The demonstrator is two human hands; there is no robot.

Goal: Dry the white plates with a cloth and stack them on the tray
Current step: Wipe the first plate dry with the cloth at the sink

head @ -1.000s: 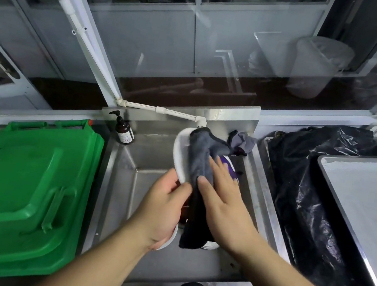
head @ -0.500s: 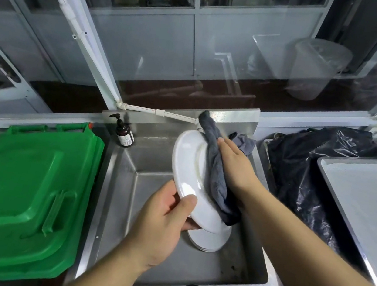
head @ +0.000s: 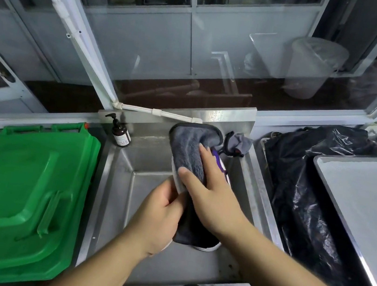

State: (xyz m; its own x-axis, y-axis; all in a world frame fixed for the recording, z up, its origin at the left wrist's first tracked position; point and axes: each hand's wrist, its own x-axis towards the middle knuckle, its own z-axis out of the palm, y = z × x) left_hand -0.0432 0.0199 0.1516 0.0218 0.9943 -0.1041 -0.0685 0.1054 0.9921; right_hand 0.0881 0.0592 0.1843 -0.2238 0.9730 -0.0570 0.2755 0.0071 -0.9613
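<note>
Head view: at frame centre, over the steel sink [head: 118, 181], the left hand [head: 159, 217] grips the lower rim of a white plate [head: 177, 185] held on edge, likely so both faces can be reached. The right hand [head: 209, 195] presses a grey cloth [head: 188, 152] flat against it, fingers straight. More plates [head: 209, 247] peek out below the cloth. The tray [head: 358, 192] waits at right, bare where it shows.
</note>
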